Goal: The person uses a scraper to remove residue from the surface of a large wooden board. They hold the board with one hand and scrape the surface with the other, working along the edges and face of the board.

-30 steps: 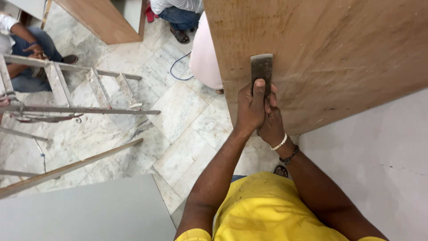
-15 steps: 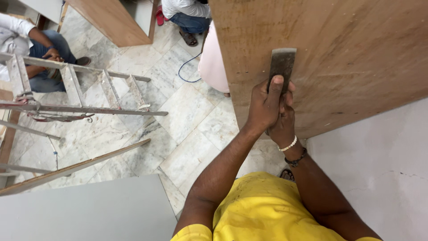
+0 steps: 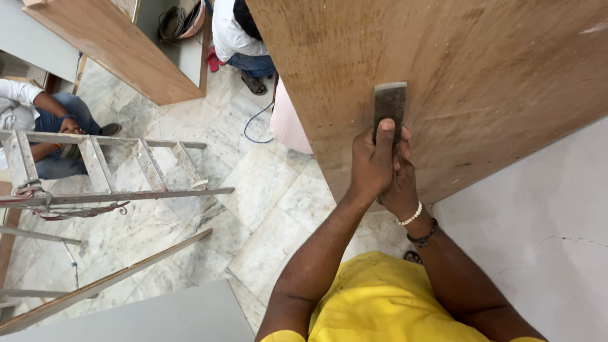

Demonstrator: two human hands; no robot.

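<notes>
Both hands are wrapped tight around one wide flat metal chisel point(image 3: 389, 106): the left hand point(image 3: 373, 166) on top with its forefinger stretched up the blade, the right hand point(image 3: 405, 190) clenched just behind it. The blade lies flat against the big plywood panel point(image 3: 481, 69), edge pointing up. A ladder point(image 3: 107, 171) lies on the marble floor point(image 3: 253, 190), with another person point(image 3: 38, 120) crouched beside it

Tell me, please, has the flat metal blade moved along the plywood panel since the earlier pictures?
Yes. The blade has slid further up the plywood panel, away from its lower edge.
</notes>
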